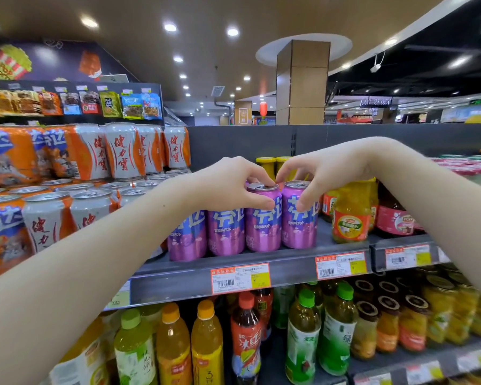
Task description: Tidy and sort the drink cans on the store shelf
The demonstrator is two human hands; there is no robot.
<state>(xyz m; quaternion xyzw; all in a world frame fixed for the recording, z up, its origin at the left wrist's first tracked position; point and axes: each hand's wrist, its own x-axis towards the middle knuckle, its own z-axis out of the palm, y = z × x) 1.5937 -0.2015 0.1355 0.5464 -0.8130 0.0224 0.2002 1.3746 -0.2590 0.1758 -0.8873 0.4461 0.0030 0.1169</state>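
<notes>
Several purple drink cans stand in a row at the front of the grey shelf [289,263]. My left hand [233,182] grips the top of one purple can [263,229], thumb on its front and fingers over the rim. My right hand [317,173] holds the top of the neighbouring purple can [299,232], the rightmost of the row. Both cans stand upright on the shelf. Two more purple cans [225,234] stand to the left, partly behind my left forearm.
White-and-orange cans [46,223] and orange cans fill the shelf to the left, stacked two levels high. Yellow fruit jars [350,220] and a dark pink-labelled bottle [395,218] stand right of the purple cans. Bottled teas and juices [306,337] fill the shelf below.
</notes>
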